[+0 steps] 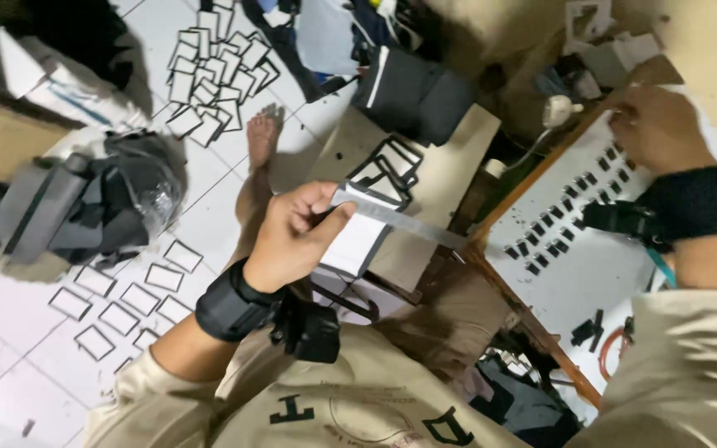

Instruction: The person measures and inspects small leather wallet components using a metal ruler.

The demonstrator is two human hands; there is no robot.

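My left hand [296, 232] pinches one end of a long metal ruler [412, 221], which sticks out to the right over a small beige table [450, 166]. A white card with a black edge [358, 241] lies under the hand. My right hand [657, 124] rests on a white board [574, 265] at the right, fingers curled by its far edge, next to several small black pieces [562, 220] laid in rows. Both wrists wear black straps.
Several white cards with black borders [213, 70] lie spread on the tiled floor at top and at lower left [126, 299]. A bare foot [263, 133] rests on the floor. A heap of grey and black material [93, 203] lies at left. A black box [412, 91] stands beyond the small table.
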